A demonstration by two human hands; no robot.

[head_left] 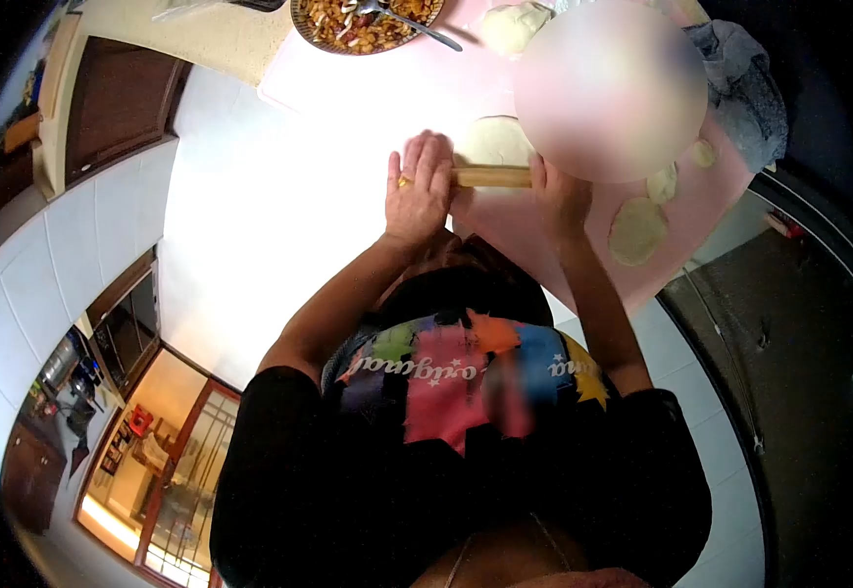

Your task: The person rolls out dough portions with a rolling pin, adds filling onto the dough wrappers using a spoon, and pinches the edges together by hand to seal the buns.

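A wooden rolling pin (490, 176) lies across the near part of a flat dough round (493, 139). My left hand (420, 196) is on the pin's left end, the palm pressing on it and the fingers reaching forward over it. At the other end, my right hand (561, 196) holds the pin, its fingers partly hidden by a blurred patch. Beneath the dough is a pink mat (505, 230). To the right of my right hand lie a rolled dough piece (638, 232), a smaller dough piece (662, 183) and a little dough bit (705, 152).
At the back sits a bowl (333, 29) of chopped filling with a metal spoon (417, 25) in it. A dough lump (515, 27) is right of it. A grey-blue cloth (740, 93) lies at the mat's right edge. A round blur hides the mat's upper right.
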